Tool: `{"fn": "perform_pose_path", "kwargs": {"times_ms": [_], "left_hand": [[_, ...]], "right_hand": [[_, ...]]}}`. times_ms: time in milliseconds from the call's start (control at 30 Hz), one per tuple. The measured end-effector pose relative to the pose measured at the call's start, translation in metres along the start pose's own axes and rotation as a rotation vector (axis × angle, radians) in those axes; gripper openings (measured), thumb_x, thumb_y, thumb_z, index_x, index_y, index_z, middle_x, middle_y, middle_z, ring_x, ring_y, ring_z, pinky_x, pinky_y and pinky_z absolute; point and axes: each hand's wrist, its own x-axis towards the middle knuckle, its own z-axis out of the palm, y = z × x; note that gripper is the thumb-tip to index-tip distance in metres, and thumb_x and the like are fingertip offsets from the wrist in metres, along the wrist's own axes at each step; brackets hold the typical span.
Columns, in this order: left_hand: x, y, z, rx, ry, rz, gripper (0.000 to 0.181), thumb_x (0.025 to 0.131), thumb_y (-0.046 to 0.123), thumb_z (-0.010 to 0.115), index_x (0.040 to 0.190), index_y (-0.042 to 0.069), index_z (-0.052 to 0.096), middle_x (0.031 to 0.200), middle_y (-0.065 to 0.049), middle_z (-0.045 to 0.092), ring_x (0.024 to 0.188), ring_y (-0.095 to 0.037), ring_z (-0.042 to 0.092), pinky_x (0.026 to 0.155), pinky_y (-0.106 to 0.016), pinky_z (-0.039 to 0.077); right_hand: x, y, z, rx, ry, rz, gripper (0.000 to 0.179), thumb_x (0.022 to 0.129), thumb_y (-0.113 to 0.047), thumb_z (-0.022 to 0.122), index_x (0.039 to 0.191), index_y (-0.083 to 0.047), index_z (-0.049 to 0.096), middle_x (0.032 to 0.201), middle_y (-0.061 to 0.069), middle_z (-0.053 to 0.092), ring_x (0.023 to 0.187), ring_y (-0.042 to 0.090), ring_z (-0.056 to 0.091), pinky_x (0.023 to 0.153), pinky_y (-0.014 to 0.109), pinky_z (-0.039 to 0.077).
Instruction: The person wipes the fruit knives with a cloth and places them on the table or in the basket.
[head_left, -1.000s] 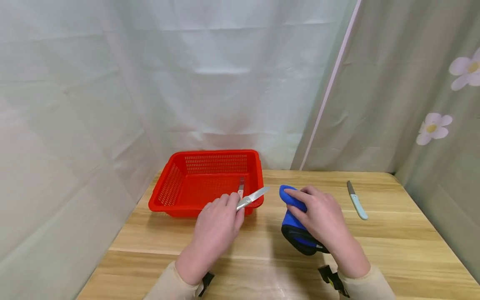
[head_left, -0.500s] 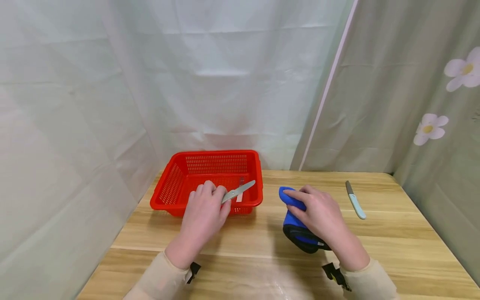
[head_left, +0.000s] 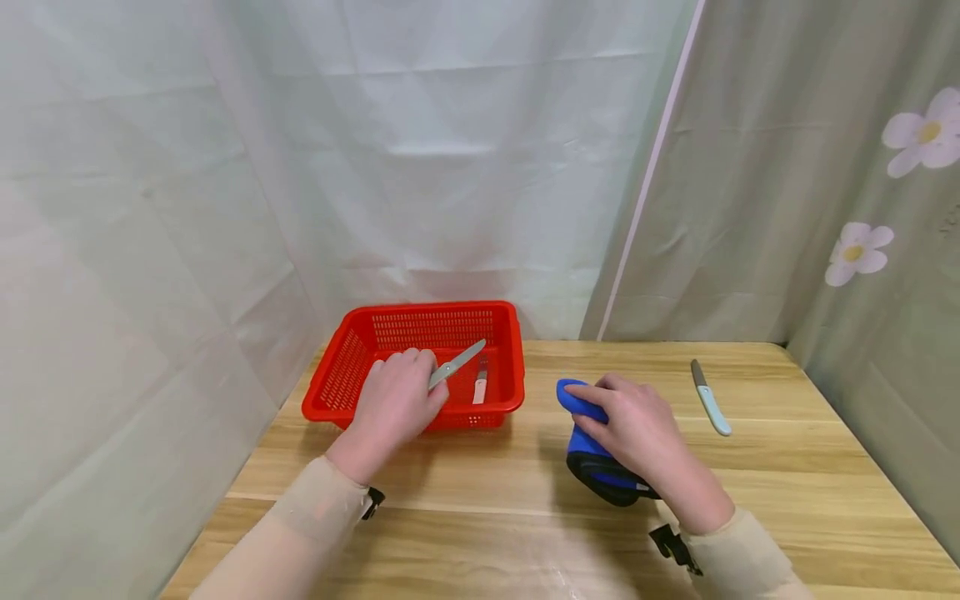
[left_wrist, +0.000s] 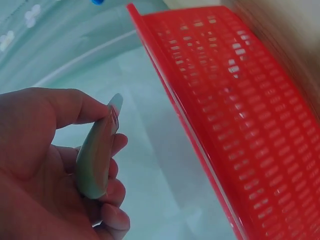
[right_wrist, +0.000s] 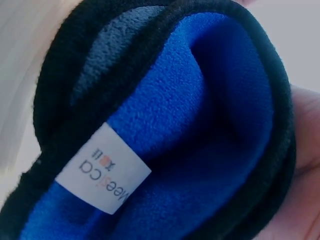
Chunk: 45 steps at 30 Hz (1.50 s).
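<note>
My left hand [head_left: 399, 390] grips a small knife [head_left: 460, 362] by its pale green handle, over the near side of the red plastic basket [head_left: 515, 404]. The blade points away and to the right, above the basket's inside. In the left wrist view thumb and fingers wrap the handle [left_wrist: 94, 160], beside the basket wall [left_wrist: 220, 110]. A pink-white handled fork [head_left: 480, 387] lies in the basket. With my right hand [head_left: 637, 421] I hold a folded blue cloth with black edging [head_left: 588, 442] above the table. The right wrist view shows its white label [right_wrist: 104, 169].
Another knife [head_left: 710, 402] with a light blue handle lies at the right of the wooden table [head_left: 510, 533]. A pale curtain [head_left: 465, 167] hangs behind the table and along both sides.
My left hand has moved left and away from me, carrying the knife from the basket's front right corner to over its inside. The right hand still holds the cloth in nearly the same place.
</note>
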Motion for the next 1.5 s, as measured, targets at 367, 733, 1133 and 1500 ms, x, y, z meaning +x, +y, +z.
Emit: {"fn": "perform_pose_path", "kwargs": {"times_ms": [367,733,1133,1500], "left_hand": [[0.035,-0.011,0.011,-0.023,-0.206,-0.103,0.02,0.098,0.019,0.07,0.091,0.01,0.055,0.07,-0.004,0.057,0.056,-0.02,0.051,0.05,-0.035,0.044],[0.067,-0.013,0.034,-0.023,-0.415,-0.239,0.03,0.105,0.028,0.07,0.119,0.004,0.059,0.084,-0.009,0.066,0.07,-0.025,0.063,0.065,-0.04,0.053],[0.076,-0.007,0.064,-0.084,-0.531,-0.339,0.019,0.104,0.024,0.072,0.109,0.006,0.065,0.086,-0.009,0.066,0.075,-0.024,0.063,0.071,-0.038,0.052],[0.072,-0.007,0.074,-0.174,-0.619,-0.349,0.02,0.103,0.024,0.073,0.09,0.01,0.071,0.078,-0.006,0.067,0.075,-0.021,0.063,0.076,-0.033,0.051]], "right_hand": [[0.006,-0.001,0.015,0.01,-0.031,0.019,0.042,0.095,-0.027,0.09,0.135,-0.022,0.081,0.1,0.006,0.07,0.081,0.024,0.066,0.073,0.047,0.055],[0.007,-0.001,0.02,0.008,-0.018,-0.003,0.039,0.095,-0.025,0.09,0.133,-0.021,0.082,0.097,0.005,0.069,0.078,0.022,0.065,0.069,0.044,0.053],[0.004,-0.001,0.026,0.012,-0.03,0.021,0.04,0.094,-0.026,0.091,0.133,-0.022,0.082,0.097,0.005,0.069,0.08,0.021,0.065,0.071,0.044,0.052],[0.001,0.001,0.027,0.004,-0.027,-0.002,0.039,0.094,-0.024,0.09,0.132,-0.021,0.082,0.098,0.006,0.07,0.081,0.022,0.066,0.07,0.044,0.053]]}}
